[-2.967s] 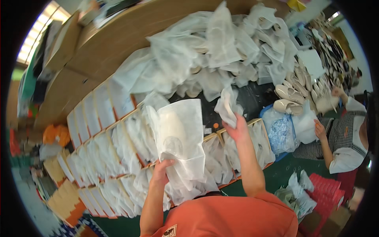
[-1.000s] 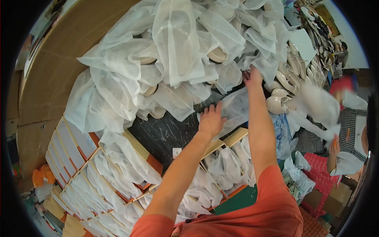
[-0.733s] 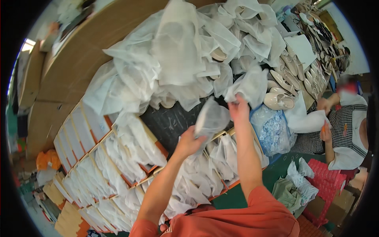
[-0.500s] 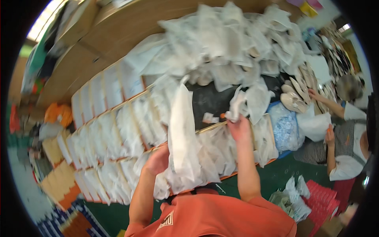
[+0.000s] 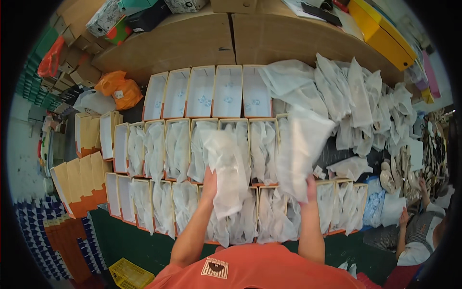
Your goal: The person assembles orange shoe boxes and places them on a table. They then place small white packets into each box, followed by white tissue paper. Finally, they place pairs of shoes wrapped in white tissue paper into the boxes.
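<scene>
My left hand point(image 5: 210, 187) is closed around a shoe in a translucent white bag point(image 5: 230, 176), held above the open boxes. To the right, my right hand point(image 5: 311, 190) grips the lower end of a second bagged shoe point(image 5: 302, 149), tilted with its wide end up. The bags hide most of each shoe. Below both hands run rows of open shoeboxes with orange outsides; many, such as the middle-row shoebox point(image 5: 177, 149), hold white-wrapped pairs. In the back row, a shoebox point(image 5: 227, 91) shows its bare white inside with blue marks.
A heap of white-bagged shoes point(image 5: 353, 96) lies at the back right. Beside it, a co-worker point(image 5: 426, 231) handles unwrapped shoes and white bags. Far left stand more boxes point(image 5: 79, 178) and an orange plastic bag point(image 5: 122, 91). A yellow crate point(image 5: 130, 273) sits on the green floor.
The view has swung left. My right hand has come away from the dark table by the heap with its bagged shoe, now raised over the boxes. My left hand still holds its shoe.
</scene>
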{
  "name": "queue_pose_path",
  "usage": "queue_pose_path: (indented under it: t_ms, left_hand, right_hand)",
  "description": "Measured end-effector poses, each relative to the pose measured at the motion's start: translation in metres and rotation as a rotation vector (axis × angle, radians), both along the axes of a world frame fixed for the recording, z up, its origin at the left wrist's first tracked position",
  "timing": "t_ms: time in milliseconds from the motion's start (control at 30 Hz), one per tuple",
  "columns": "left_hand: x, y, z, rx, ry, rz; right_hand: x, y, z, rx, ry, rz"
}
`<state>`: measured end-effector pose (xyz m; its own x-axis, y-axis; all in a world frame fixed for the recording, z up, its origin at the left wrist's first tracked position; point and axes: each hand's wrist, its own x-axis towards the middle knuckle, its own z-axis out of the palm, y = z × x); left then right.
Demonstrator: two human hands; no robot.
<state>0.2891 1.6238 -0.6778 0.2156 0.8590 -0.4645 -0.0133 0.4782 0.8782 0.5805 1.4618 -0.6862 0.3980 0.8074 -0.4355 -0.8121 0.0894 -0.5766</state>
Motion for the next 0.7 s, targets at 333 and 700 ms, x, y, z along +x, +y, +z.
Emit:
queue_pose_path:
  t_ms: [333,700]
  left_hand:
    - [0.112,0.305,-0.100,1.021,0.934,-0.710]
    - [0.267,0.166,-0.034,1.197,0.539,-0.499]
  right_hand:
    - [-0.046,0.244,0.065,0.220,-1.359,0.169]
    - [0.290,-0.080,-0.087,-1.816,-0.904,0.094]
